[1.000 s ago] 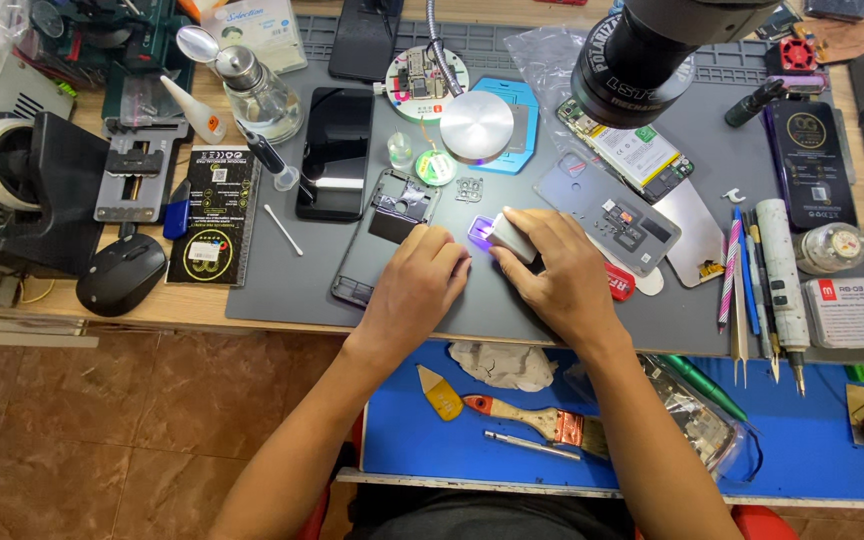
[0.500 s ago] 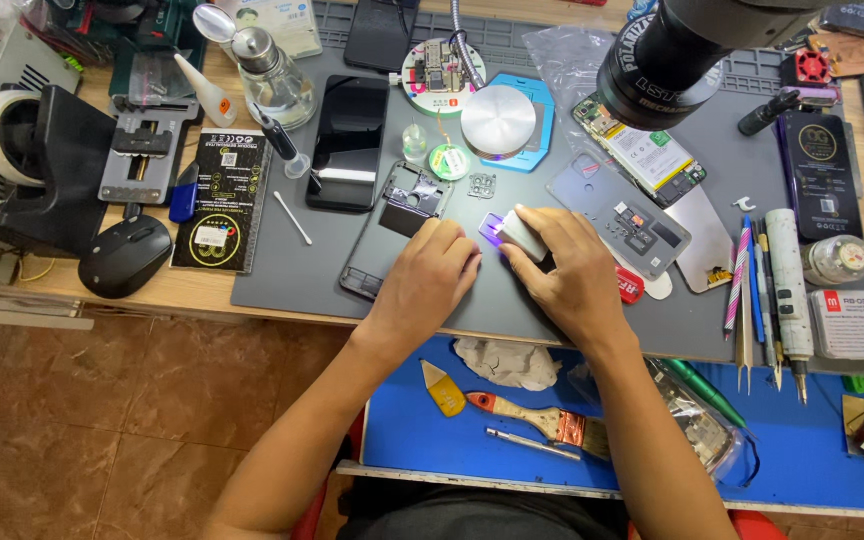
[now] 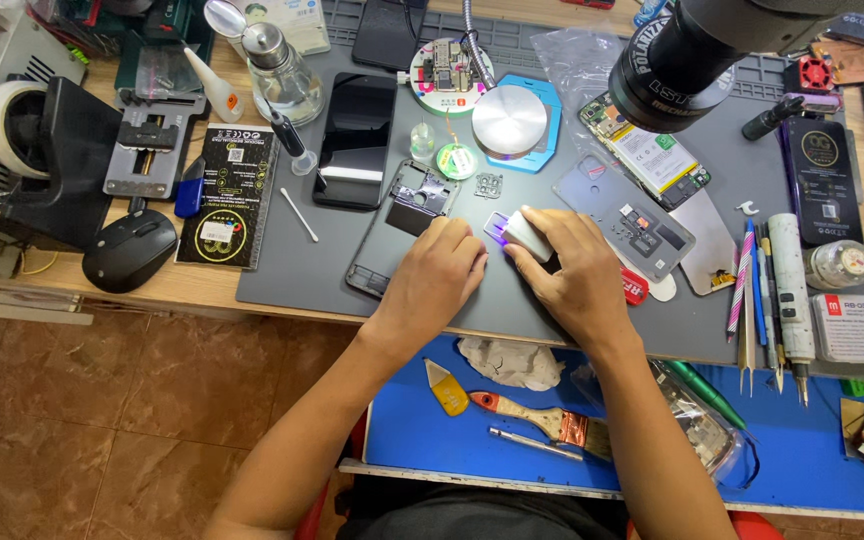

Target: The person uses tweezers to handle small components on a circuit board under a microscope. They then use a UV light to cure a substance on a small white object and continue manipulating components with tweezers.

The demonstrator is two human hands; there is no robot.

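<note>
My right hand (image 3: 577,275) grips a small white lamp (image 3: 529,236) that throws violet light onto a small part (image 3: 497,226) on the grey work mat (image 3: 292,270). My left hand (image 3: 442,275) rests on the mat just left of that lit part, fingers curled down over it; what its fingertips touch is hidden. An opened phone frame (image 3: 397,225) lies under the left hand's far side. A black phone (image 3: 355,140) lies beyond it.
A microscope head (image 3: 687,55) hangs over the mat's right. A round metal disc (image 3: 509,122), circuit board (image 3: 645,160), grey back cover (image 3: 632,220), tweezers and pens (image 3: 752,285) and a glass bottle (image 3: 277,70) crowd the mat. A mouse (image 3: 129,250) sits left; a brush (image 3: 532,415) on the blue tray.
Both hands stay together over the lit part; only the camera view has shifted slightly. The lamp and the left hand keep the same pose.
</note>
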